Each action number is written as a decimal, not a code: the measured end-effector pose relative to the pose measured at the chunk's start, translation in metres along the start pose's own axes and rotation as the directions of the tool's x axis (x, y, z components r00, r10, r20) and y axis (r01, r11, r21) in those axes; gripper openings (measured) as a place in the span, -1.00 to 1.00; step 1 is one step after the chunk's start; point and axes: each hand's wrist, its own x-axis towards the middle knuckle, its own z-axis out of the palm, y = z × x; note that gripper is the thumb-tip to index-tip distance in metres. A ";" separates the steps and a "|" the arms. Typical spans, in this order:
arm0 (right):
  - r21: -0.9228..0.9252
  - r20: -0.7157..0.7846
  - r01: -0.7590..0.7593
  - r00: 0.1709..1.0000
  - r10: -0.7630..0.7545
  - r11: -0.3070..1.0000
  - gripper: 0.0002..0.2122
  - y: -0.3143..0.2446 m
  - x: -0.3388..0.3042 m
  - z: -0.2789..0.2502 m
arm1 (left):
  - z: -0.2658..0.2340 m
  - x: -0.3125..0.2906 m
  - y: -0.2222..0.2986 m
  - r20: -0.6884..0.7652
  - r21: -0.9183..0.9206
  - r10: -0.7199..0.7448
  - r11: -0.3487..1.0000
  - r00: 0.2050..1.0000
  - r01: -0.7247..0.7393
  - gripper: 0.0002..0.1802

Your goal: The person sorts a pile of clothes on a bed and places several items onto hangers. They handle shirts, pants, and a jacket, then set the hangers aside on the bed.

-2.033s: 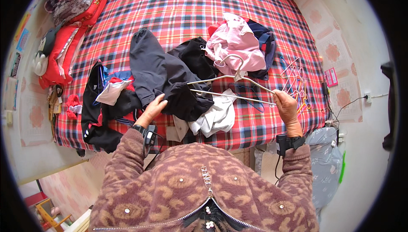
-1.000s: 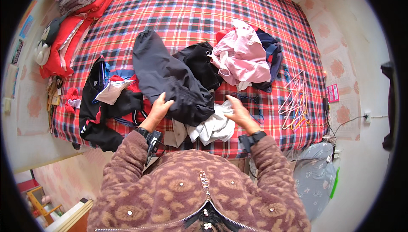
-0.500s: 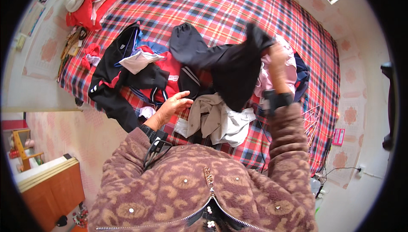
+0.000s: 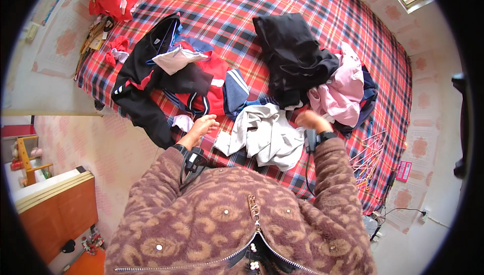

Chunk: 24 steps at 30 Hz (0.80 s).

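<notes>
A black garment [image 4: 292, 53] lies bunched on the bed, its lower right part against a crumpled pink garment [image 4: 345, 88]. My right hand [image 4: 313, 121] is just in front of these two, beside the right end of a rumpled white garment [image 4: 275, 139]. Motion smears its fingers, so their grip is unclear. To the left of the white garment, my left hand [image 4: 204, 125] hovers with fingers stretched out and nothing in it. Behind it is a heap with a black-and-red jacket [image 4: 138, 83], a white cloth [image 4: 176, 60] and a blue striped garment [image 4: 235, 91].
Red plaid cloth [image 4: 217, 23] covers the bed. Pink and orange hangers [image 4: 369, 156] lie at its right front edge, near a cable. Red bedding [image 4: 113, 0] sits at the far left. A wooden cabinet [image 4: 58, 214] stands on the floor at lower left.
My right hand has let go of the black garment, now lying farther back right, and has come toward me. The blue striped garment is uncovered. My left hand stays open nearby.
</notes>
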 end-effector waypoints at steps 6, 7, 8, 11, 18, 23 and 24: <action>0.801 -0.053 -0.391 0.709 0.703 0.454 -0.73 -0.101 0.036 0.068 | -0.041 -0.004 -0.063 -0.148 -0.087 -0.144 0.987 0.979 0.132 -0.54; 0.805 -0.025 -0.399 0.718 0.696 0.440 -0.73 -0.107 0.040 0.065 | -0.046 -0.005 -0.072 -0.182 -0.065 -0.160 0.986 0.970 0.150 -0.55; 0.811 0.007 -0.415 0.712 0.702 0.413 -0.74 -0.112 0.043 0.062 | -0.052 -0.005 -0.078 -0.209 -0.075 -0.198 0.980 0.958 0.186 -0.57; 0.702 -0.052 -0.528 0.632 0.773 0.478 -0.78 -0.117 0.060 0.045 | -0.059 -0.015 -0.098 -0.200 -0.063 -0.167 0.985 0.965 0.158 -0.57; 0.415 -0.612 -0.082 0.712 0.344 0.906 -0.37 -0.149 0.110 -0.010 | -0.058 -0.029 -0.111 -0.388 -0.006 -0.162 0.985 0.908 0.173 -0.56; 0.467 -0.350 0.018 0.922 0.166 0.884 -0.49 -0.187 0.149 -0.013 | -0.070 -0.045 -0.105 -0.408 0.125 0.051 0.992 0.911 0.000 -0.54; 0.437 -0.297 -0.021 0.941 0.166 0.899 -0.58 -0.190 0.154 -0.007 | -0.073 -0.047 -0.104 -0.418 0.087 -0.005 0.995 0.908 0.046 -0.54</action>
